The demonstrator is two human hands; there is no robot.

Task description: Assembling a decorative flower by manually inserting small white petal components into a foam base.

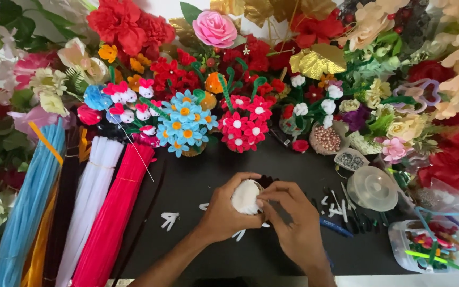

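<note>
Both hands met over the middle of a black work table (197, 180), where the left hand (224, 212) cupped a white fuzzy ball (245, 195), apparently wound from pipe cleaner, while the fingers of the right hand (288, 215) pinched at its right edge beside a dark piece (266, 182) tucked just behind it. Neither hand was free; both were closed on the ball.

Small white pipe-cleaner offcuts (169, 219) lay on the table near the wrists. Bundles of blue (25, 207), white (88, 202) and red pipe cleaners (115, 212) lay to the left, and finished blue pipe-cleaner flowers (186, 125) and red ones (243, 125) stood at the table's far edge. A clear round container (373, 188) sat to the right.

Done well, such shaping would likely call for a steady cupping grip from the left hand, so the ball kept its round form, with the right fingertips working only the edge, lightly, to avoid flattening the fuzz.
</note>
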